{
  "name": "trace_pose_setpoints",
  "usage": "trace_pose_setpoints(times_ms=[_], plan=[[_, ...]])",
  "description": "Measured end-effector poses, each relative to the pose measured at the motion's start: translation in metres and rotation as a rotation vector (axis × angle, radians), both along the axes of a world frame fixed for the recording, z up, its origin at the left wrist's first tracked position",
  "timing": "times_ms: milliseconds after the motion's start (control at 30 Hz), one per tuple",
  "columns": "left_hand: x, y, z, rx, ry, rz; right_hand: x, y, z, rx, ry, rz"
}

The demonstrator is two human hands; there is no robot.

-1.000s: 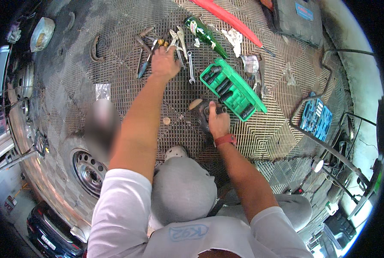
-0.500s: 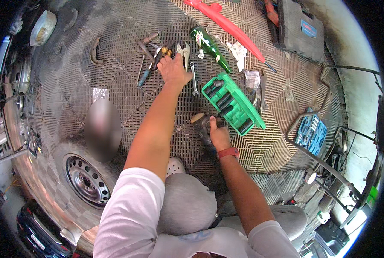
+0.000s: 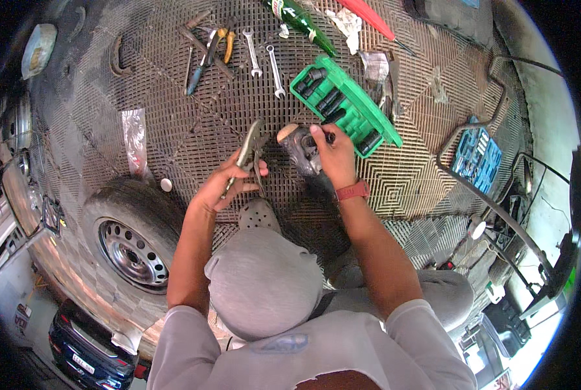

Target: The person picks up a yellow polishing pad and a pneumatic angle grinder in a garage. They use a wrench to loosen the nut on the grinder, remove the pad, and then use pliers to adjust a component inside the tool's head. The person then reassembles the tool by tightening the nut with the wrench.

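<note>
My left hand (image 3: 224, 185) is closed on a pair of locking pliers (image 3: 244, 156), whose jaws point up and away from me. To its right, my right hand (image 3: 335, 156) grips a dark, greasy metal car part (image 3: 297, 148) with a round tan end; its exact kind I cannot make out. The pliers' jaws are close to this part but apart from it. Just beyond my right hand lies an open green socket case (image 3: 352, 110) with black sockets in it. Two combination wrenches (image 3: 275, 71) lie farther off on the mat.
Pliers with orange handles (image 3: 230, 45) and a hammer (image 3: 196, 39) lie at the far left. A green glass bottle (image 3: 300, 25) rests beyond the case. A wheel (image 3: 131, 244) is at my left, a blue tool set (image 3: 476, 156) and bent metal tubing (image 3: 492, 205) at my right.
My left hand has picked up the locking pliers from among the far tools and drawn them back toward me. My right hand still holds the dark part. The view has shifted.
</note>
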State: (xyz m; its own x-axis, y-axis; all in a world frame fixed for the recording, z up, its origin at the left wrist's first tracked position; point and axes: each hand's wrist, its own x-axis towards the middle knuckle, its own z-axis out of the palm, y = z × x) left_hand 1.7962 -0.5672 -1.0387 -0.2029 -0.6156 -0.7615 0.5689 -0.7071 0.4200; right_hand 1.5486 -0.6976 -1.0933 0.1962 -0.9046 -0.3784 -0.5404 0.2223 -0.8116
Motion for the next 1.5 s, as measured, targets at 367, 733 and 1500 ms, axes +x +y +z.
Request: trace_pose_setpoints(times_ms=[367,733,1500], plan=[[-0.012,-0.024,-0.006,-0.057,0.202,-0.271,-0.022,-0.012,0.023,0.013,0.076,0.180],[-0.033,-0.058,-0.018,0.101,0.305,-0.312,-0.028,-0.011,0.013,0.121,-0.016,0.108],[-0.074,-0.040,-0.022,0.196,0.259,-0.087,-0.011,0.002,0.045,-0.122,0.237,0.035]])
